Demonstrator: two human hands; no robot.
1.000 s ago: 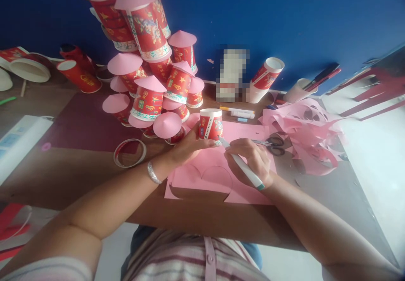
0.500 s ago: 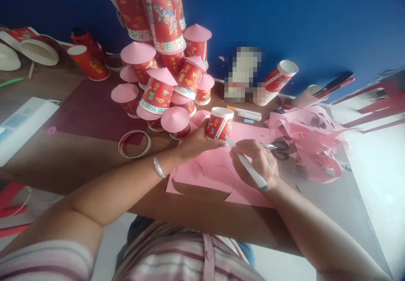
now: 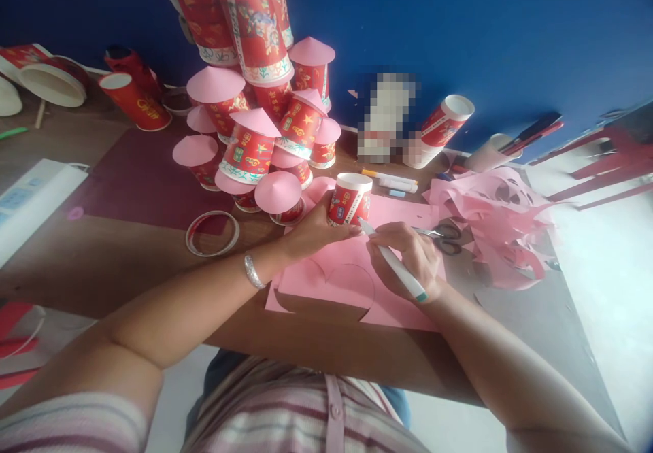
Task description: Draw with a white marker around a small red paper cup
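Observation:
My left hand [image 3: 319, 230] is wrapped round the lower part of a short red paper cup [image 3: 351, 198] with gold and white print. The cup is held nearly upright above pink paper [image 3: 326, 286] marked with curved lines and cut along one edge. In my right hand [image 3: 408, 256] is a white marker [image 3: 400, 269] with a green end, gripped like a pen. Its tip is at the lower side of the cup; whether it touches cannot be told. A pair of scissors [image 3: 449, 237] lies on the paper just right of my right hand.
Left of the cup, red paper cups with pink cone tops [image 3: 249, 147] stand in a tall stack. Pink paper scraps [image 3: 510, 222] are heaped at right. A tape roll [image 3: 212, 233], markers [image 3: 392, 182], a pen holder [image 3: 490, 154] and a white box [image 3: 38, 198] lie about the table.
The whole view has shifted slightly, with things sitting a little further left. Both hands keep the same hold on the cup and the marker.

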